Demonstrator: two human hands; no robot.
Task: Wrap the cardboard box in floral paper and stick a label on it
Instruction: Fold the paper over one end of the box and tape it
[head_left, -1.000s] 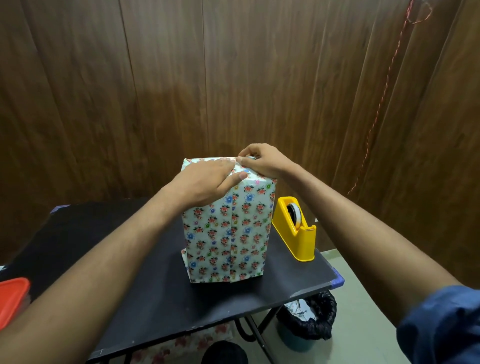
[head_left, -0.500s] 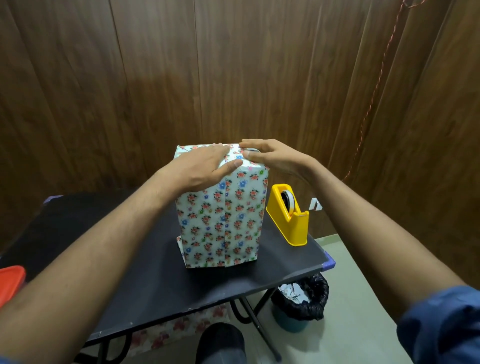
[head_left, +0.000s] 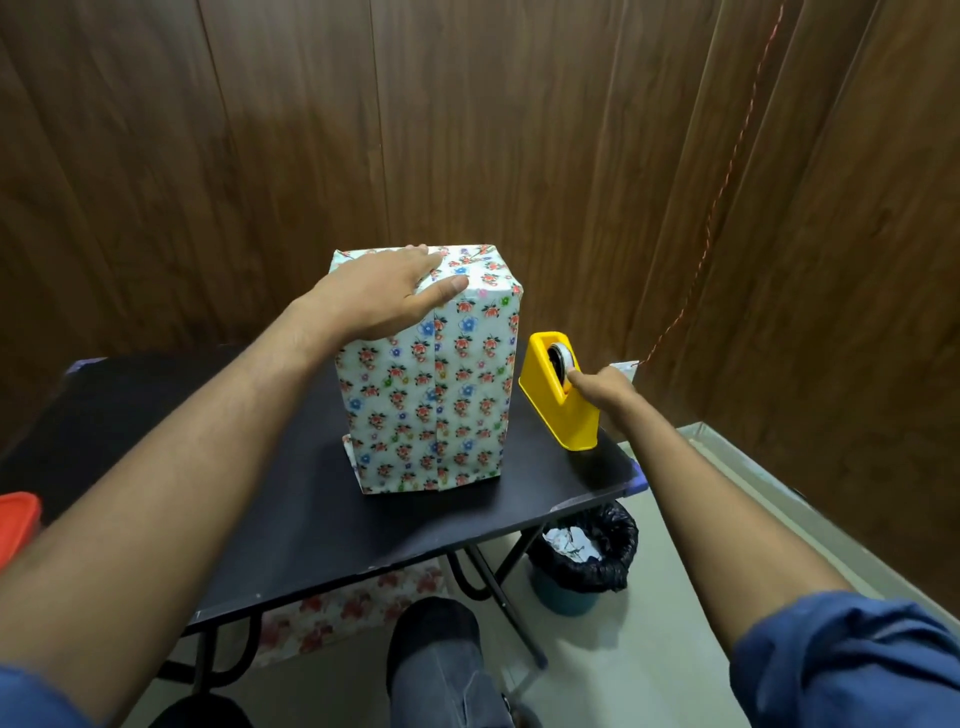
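Floral paper lies flat under my left hand (head_left: 384, 291), just above the middle of the frame: the fingers are stretched out and pressed on the top of the wrapped box (head_left: 431, 384), thumb along the front upper edge, gripping nothing. That box stands upright at the centre of the frame on the black table (head_left: 291, 519), fully covered in the white flowered paper, with a seam running down its front face.

To the right of centre, my right hand (head_left: 605, 392) reaches to the yellow tape dispenser (head_left: 563, 405), which stands just beside the box on the table's right end. One fingertip touches the tape roll (head_left: 561, 361) in its slot; I cannot tell whether the other fingers are curled or whether they hold any tape.

Lower right of the table, on the floor, stands a bin (head_left: 582, 561) lined with a black bag. At the left edge of the frame I see part of a red container (head_left: 18, 519). Brown wood panelling (head_left: 467, 130) fills the upper half.
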